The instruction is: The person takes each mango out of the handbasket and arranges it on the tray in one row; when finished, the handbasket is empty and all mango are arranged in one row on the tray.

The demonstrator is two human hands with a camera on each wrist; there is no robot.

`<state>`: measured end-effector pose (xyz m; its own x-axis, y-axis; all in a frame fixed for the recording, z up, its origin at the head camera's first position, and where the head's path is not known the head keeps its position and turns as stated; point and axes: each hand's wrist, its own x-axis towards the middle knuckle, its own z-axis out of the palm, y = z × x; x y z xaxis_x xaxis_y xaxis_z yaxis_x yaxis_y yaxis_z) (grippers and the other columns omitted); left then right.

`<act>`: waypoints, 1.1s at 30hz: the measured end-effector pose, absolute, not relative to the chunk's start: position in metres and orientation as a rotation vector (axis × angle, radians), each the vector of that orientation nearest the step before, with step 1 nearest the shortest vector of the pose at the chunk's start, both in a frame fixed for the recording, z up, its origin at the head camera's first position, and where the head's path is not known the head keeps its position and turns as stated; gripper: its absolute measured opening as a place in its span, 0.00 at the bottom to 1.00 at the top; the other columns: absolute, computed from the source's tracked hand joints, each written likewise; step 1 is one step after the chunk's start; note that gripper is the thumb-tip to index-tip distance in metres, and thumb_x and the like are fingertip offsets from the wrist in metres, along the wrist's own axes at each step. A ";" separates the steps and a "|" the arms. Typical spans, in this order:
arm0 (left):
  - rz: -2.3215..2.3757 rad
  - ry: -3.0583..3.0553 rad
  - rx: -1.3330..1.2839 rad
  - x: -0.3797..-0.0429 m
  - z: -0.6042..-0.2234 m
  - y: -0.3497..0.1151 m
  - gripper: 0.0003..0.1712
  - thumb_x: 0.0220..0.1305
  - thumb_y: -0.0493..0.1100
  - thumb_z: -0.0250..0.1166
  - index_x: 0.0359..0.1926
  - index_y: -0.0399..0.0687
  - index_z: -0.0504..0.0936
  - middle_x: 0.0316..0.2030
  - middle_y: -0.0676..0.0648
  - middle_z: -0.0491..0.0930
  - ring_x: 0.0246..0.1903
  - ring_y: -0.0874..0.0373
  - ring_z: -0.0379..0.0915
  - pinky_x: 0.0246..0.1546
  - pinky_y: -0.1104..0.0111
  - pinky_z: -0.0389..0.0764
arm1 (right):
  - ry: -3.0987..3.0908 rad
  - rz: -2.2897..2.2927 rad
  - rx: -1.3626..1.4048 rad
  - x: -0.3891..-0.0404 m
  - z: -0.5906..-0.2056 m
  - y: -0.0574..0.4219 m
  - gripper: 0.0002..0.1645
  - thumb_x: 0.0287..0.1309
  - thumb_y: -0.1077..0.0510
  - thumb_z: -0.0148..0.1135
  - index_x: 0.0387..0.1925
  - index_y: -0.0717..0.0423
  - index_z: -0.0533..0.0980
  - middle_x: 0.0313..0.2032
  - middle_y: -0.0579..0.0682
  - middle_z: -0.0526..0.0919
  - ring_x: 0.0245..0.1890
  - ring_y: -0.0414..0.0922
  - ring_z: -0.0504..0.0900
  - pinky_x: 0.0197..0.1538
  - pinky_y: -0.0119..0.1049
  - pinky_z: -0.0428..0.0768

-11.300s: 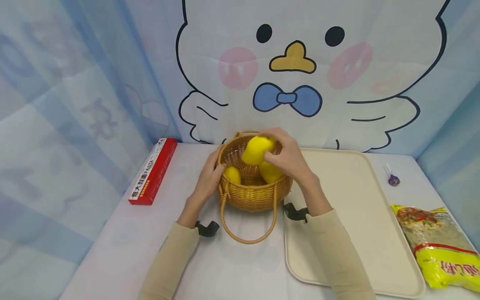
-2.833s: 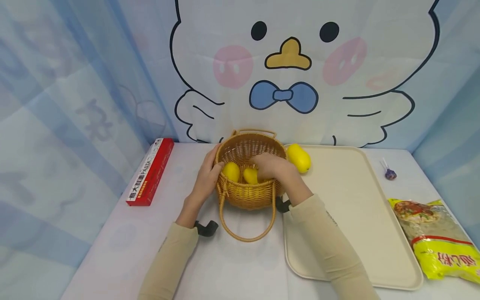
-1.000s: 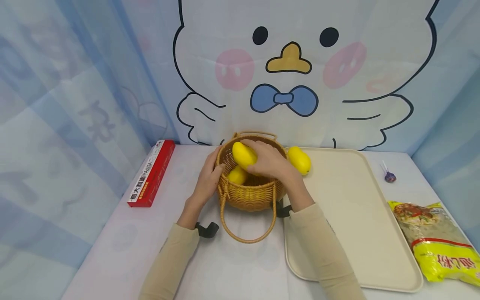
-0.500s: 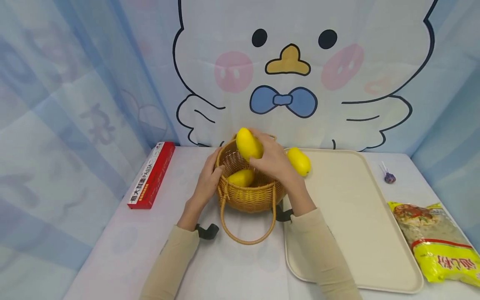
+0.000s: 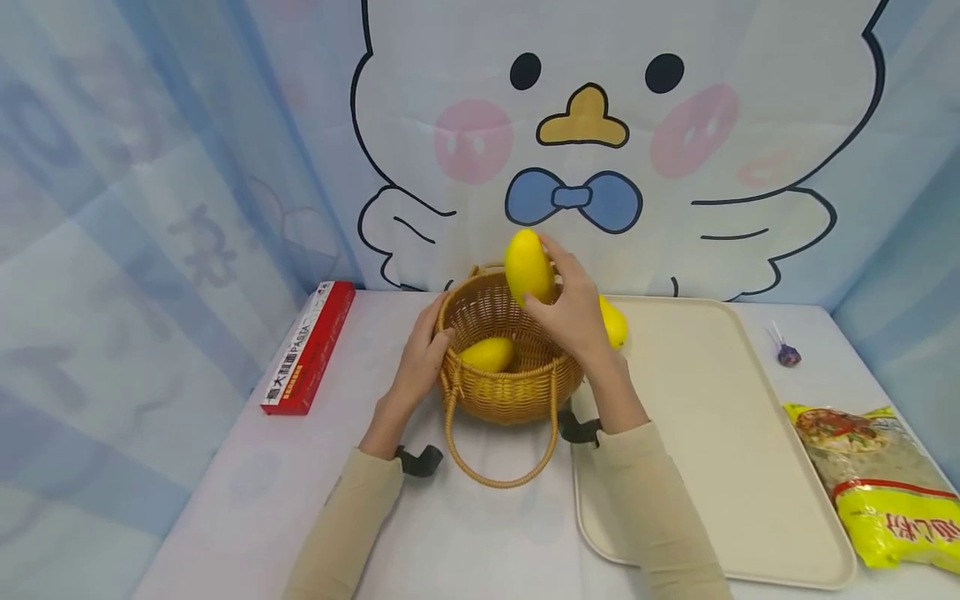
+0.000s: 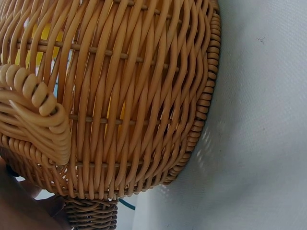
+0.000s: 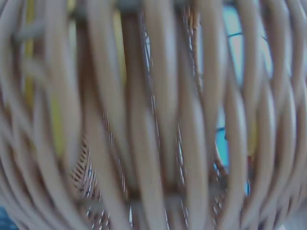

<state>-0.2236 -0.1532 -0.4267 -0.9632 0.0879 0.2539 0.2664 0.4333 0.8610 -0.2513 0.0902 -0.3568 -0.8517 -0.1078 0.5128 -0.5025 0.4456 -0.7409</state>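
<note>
In the head view my right hand (image 5: 573, 308) pinches a yellow mango (image 5: 528, 267) between thumb and fingers, holding it upright above the right side of the wicker basket (image 5: 510, 396). A second mango (image 5: 489, 355) lies inside the basket at the left. My left hand (image 5: 420, 354) grips the basket's left rim, thumb over the edge. A third mango (image 5: 613, 322) rests at the far left corner of the beige tray (image 5: 712, 433), partly hidden behind my right hand. The left wrist view shows the basket's woven side (image 6: 120, 96); in the right wrist view, blurred wicker (image 7: 158, 115) fills the frame.
A red pasta box (image 5: 311, 350) lies at the left of the white table (image 5: 495, 542). Right of the tray are a lollipop (image 5: 787, 354) and a yellow noodle bag (image 5: 877, 483). The basket's front handle (image 5: 498, 483) hangs towards me. A printed curtain (image 5: 585, 250) stands right behind the basket.
The first mango went from the basket onto the tray. My right hand then reached in, lifted another and moved it up and right. My left hand stayed on the rim.
</note>
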 end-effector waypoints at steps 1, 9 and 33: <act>-1.556 -2.511 -0.314 -0.224 -0.427 -0.153 0.36 0.71 0.48 0.47 0.78 0.61 0.53 0.77 0.51 0.54 0.75 0.51 0.53 0.74 0.48 0.59 | -2.285 1.392 0.509 -0.251 -0.357 0.093 0.48 0.52 0.58 0.67 0.73 0.29 0.61 0.62 0.49 0.75 0.56 0.46 0.74 0.55 0.46 0.81; -1.573 -2.513 -0.314 -0.224 -0.426 -0.153 0.35 0.71 0.48 0.47 0.78 0.64 0.53 0.77 0.51 0.54 0.75 0.51 0.53 0.74 0.49 0.59 | -2.158 1.432 0.454 -0.248 -0.353 0.114 0.47 0.52 0.61 0.67 0.71 0.27 0.63 0.65 0.46 0.73 0.59 0.48 0.75 0.59 0.51 0.79; -1.576 -2.524 -0.312 -0.223 -0.426 -0.155 0.35 0.72 0.49 0.48 0.78 0.68 0.52 0.77 0.51 0.53 0.75 0.51 0.52 0.75 0.49 0.58 | -2.196 1.321 0.252 -0.255 -0.363 0.160 0.47 0.53 0.59 0.67 0.73 0.32 0.63 0.65 0.51 0.73 0.58 0.51 0.75 0.59 0.53 0.79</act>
